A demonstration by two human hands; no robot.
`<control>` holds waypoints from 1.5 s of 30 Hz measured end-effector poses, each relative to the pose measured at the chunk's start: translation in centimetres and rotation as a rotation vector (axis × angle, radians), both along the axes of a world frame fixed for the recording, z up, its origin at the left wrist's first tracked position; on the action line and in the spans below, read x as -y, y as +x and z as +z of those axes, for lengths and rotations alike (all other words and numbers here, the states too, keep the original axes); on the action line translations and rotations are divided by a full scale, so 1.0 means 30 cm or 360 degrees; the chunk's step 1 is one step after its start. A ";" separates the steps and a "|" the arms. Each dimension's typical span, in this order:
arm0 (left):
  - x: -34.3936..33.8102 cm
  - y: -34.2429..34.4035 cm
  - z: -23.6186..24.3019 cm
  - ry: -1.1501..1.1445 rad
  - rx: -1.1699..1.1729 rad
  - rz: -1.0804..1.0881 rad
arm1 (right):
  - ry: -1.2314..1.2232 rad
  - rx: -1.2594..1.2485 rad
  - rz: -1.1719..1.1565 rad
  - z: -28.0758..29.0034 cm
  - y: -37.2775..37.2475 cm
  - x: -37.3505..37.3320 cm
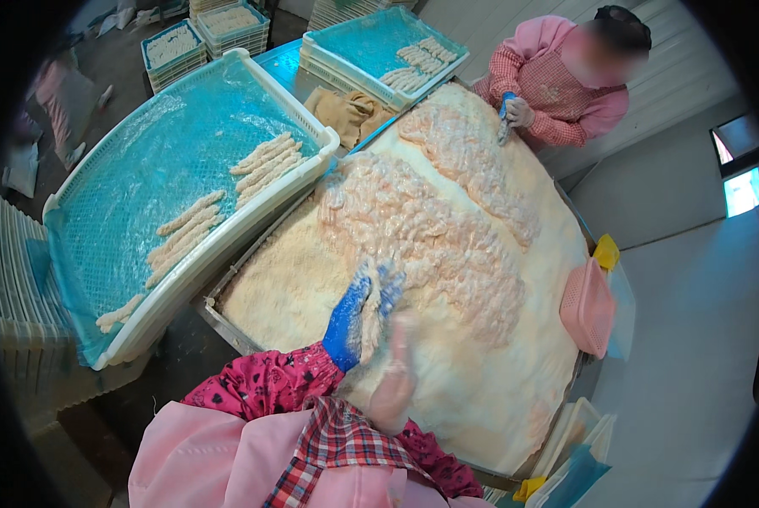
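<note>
My left hand (346, 322), in a blue glove dusted with coating, grips a pale breaded meat strip (369, 326) over the big tray of pale powder (269, 288). Close beside it, my right hand (392, 381), pale and smeared by motion, is raised near the strip; whether its fingers grip anything is unclear. Just beyond my hands, glistening pieces of raw pink meat (422, 245) lie spread on the powder. To the left, a white tray with a turquoise mesh liner (108, 237) holds rows of coated strips (185, 237).
A co-worker (566, 85) works at the far right corner of the powder tray. Another lined tray (354, 38) and a tan cloth (341, 114) sit at the back. A pink basket (584, 309) stands at the right edge. Stacked trays (15, 279) are at far left; another person (53, 110) is behind.
</note>
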State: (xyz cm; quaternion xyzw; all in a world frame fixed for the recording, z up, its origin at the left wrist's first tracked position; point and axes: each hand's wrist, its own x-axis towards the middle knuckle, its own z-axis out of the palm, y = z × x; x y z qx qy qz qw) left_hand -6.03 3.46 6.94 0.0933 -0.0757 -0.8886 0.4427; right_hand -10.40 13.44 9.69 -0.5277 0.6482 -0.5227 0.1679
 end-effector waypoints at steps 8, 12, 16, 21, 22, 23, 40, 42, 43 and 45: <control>-0.155 -0.095 -0.017 -0.1146 0.0012 0.0657 | -0.0039 -0.0371 -0.0011 0.028 0.047 0.091; -0.128 -0.049 0.044 -0.1365 0.0158 0.0443 | -0.0254 -0.0430 0.0011 0.031 0.037 0.074; -0.024 0.009 -0.003 -0.1570 0.0545 0.0167 | -0.0077 -0.0213 0.0018 -0.050 0.021 0.076; 0.029 0.057 -0.193 -0.2269 0.1429 -0.0781 | -0.0127 0.0440 -0.0379 -0.057 -0.038 0.062; 0.024 0.047 -0.203 -0.2251 0.1494 -0.0959 | -0.0286 0.0475 -0.0363 -0.084 -0.074 0.055; 0.018 0.050 -0.204 -0.2224 0.1556 -0.1155 | -0.0265 0.0446 -0.0333 -0.084 -0.077 0.048; -0.233 -0.050 -0.012 -0.1411 0.0129 0.0431 | -0.0303 -0.0046 -0.0089 -0.047 0.066 0.043; -0.201 -0.038 0.010 -0.1369 0.0206 0.0370 | -0.0290 -0.0110 -0.0074 -0.044 0.042 0.048; -0.177 -0.036 0.016 -0.1346 0.0246 0.0342 | -0.0281 -0.0142 -0.0063 -0.047 0.031 0.051; -0.161 -0.025 0.019 -0.1362 0.0372 0.0286 | -0.0245 -0.0203 -0.0041 -0.053 0.013 0.043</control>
